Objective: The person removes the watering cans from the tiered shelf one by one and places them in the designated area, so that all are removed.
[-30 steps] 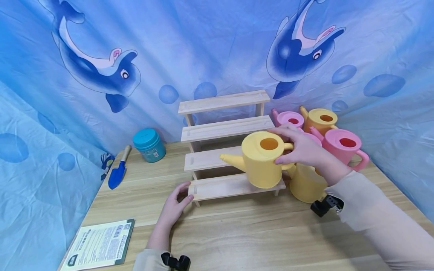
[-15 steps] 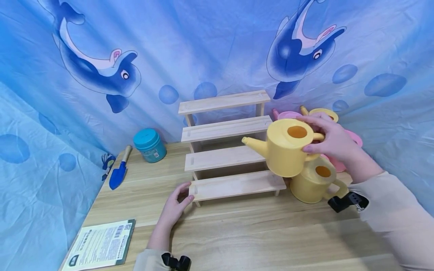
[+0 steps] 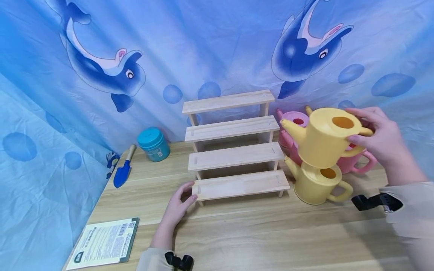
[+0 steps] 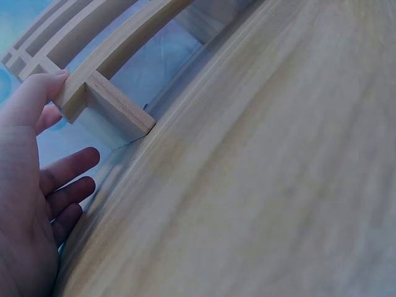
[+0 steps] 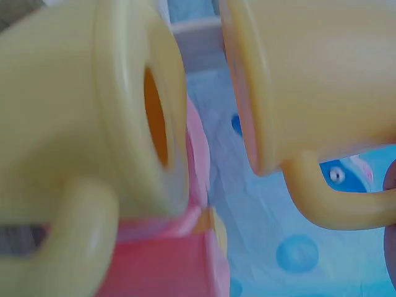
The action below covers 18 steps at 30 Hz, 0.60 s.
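Observation:
My right hand (image 3: 383,131) holds a yellow watering can (image 3: 327,139) by its handle, in the air above the cans at the right, spout to the left. Just below it a second yellow watering can (image 3: 315,188) stands on the table. The right wrist view has the held can (image 5: 322,80) at the right and the standing can (image 5: 55,111) at the left. My left hand (image 3: 178,203) pinches the left end of the lowest board of a stepped wooden shelf (image 3: 240,184). In the left wrist view thumb and forefinger are at the board's corner (image 4: 74,102); the other fingers are loose.
Pink watering cans (image 3: 364,162) stand behind the yellow ones, partly hidden. A teal tub (image 3: 154,145), a blue trowel (image 3: 123,174) and a printed booklet (image 3: 101,242) lie or stand at the left. A blue dolphin curtain (image 3: 210,45) closes off the back.
My right hand has carried the yellow watering can rightward and up, away from in front of the shelf to above the other cans. The left hand keeps its place on the shelf.

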Each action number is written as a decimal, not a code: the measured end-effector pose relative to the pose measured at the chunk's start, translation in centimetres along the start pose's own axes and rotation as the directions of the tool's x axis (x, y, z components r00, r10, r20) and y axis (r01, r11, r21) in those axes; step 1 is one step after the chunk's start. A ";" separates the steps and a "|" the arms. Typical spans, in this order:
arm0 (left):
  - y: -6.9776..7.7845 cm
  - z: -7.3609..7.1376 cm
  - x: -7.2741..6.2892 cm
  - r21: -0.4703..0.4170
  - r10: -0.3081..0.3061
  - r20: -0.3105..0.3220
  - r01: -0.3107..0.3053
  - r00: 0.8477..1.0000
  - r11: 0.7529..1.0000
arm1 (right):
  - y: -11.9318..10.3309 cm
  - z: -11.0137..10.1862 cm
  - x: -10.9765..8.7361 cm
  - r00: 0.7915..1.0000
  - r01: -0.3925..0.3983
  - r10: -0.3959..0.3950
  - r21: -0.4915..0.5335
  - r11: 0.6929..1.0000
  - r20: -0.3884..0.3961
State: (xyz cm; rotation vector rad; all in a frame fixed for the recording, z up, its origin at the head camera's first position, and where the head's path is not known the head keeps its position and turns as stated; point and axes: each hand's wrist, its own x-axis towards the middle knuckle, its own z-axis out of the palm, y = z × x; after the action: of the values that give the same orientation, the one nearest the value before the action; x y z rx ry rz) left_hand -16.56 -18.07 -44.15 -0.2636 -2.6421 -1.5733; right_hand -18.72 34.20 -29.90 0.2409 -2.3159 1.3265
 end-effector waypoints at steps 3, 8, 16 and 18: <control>0.3 0.1 0.0 -0.004 -0.014 0.008 0.014 1.000 1.000 | 1.0 -0.8 -0.5 0.998 0.007 -0.006 0.007 1.000 -0.060; 0.4 0.2 0.1 -0.007 -0.019 0.011 0.019 1.000 1.000 | 2.4 -2.1 -1.3 0.987 0.065 -0.065 -0.005 0.998 -0.147; 0.5 0.2 0.3 -0.009 -0.024 0.012 0.024 1.000 1.000 | 4.7 -4.3 -2.5 0.960 0.155 -0.138 0.050 0.987 -0.242; 0.4 0.2 0.3 -0.009 -0.023 0.013 0.024 1.000 1.000 | 5.3 -4.8 -2.8 0.954 0.206 -0.179 0.088 0.975 -0.242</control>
State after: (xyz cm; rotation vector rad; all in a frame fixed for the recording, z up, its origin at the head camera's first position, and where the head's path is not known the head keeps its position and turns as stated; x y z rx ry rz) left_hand -16.79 -17.66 -43.85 -0.2448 -2.6575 -1.5969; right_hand -16.79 40.78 -33.22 0.3210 -1.9736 1.3123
